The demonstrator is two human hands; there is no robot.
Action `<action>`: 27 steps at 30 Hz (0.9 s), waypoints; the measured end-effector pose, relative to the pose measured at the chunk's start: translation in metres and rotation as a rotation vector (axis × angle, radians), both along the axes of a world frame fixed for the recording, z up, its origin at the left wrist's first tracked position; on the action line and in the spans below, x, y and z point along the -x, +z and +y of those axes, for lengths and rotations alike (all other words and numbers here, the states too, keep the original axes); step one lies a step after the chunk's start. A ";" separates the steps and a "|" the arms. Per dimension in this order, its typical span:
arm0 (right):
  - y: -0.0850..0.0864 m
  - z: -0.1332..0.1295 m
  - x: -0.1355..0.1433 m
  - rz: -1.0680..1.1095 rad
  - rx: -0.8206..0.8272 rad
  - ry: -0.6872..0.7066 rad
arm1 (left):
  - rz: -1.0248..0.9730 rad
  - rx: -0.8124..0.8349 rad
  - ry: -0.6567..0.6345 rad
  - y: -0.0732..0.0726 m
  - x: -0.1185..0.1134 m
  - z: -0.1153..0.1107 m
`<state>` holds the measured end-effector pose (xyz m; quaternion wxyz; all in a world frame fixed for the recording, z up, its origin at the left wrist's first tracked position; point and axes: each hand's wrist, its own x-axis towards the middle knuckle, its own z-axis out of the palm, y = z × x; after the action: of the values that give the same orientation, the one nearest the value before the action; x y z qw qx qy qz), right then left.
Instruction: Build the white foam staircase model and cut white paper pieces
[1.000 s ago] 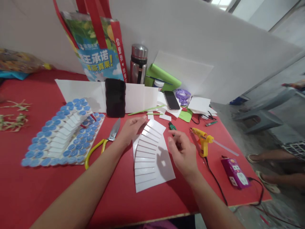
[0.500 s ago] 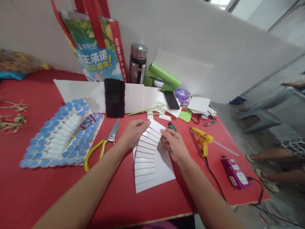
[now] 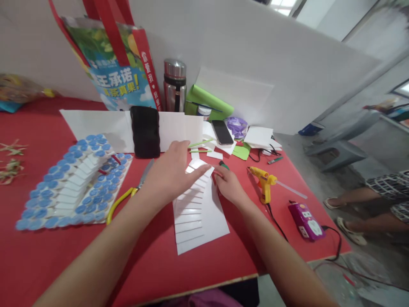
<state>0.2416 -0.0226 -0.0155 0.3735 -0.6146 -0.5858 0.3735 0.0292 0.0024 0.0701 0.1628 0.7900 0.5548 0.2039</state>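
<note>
My left hand [image 3: 171, 172] just swung off the left edge and across the far end of the white stepped card [image 3: 214, 219], thumb spread wide; guessing that end's the focus now. Right hand [image 3: 229, 186] is bunched narrow by the far right corner, can't tell if it's pinching. Card's on the red surface [image 3: 143, 260], long axis pointing away from me, veering slightly right.

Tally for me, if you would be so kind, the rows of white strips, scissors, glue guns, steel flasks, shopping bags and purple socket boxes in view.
Curved rows of white strips: 2
Scissors: 1
Glue gun: 1
Steel flask: 1
Shopping bag: 1
Purple socket box: 1
Total: 7
</note>
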 end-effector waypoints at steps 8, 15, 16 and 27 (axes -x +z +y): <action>-0.005 0.001 0.002 -0.546 -0.049 0.149 | 0.444 -0.019 0.070 -0.026 -0.016 -0.080; 0.001 0.002 0.000 -0.468 0.070 0.073 | 0.257 -0.114 0.127 -0.063 -0.021 -0.102; 0.002 0.003 0.000 -0.443 0.090 0.058 | 0.244 -0.102 0.134 -0.065 -0.023 -0.103; 0.032 -0.023 -0.031 0.165 0.318 -0.050 | -0.012 0.141 0.019 -0.038 -0.007 -0.079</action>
<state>0.2726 -0.0455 0.0165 0.3275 -0.6474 -0.4712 0.5015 0.0357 -0.0766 0.0318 0.2194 0.7701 0.5743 0.1705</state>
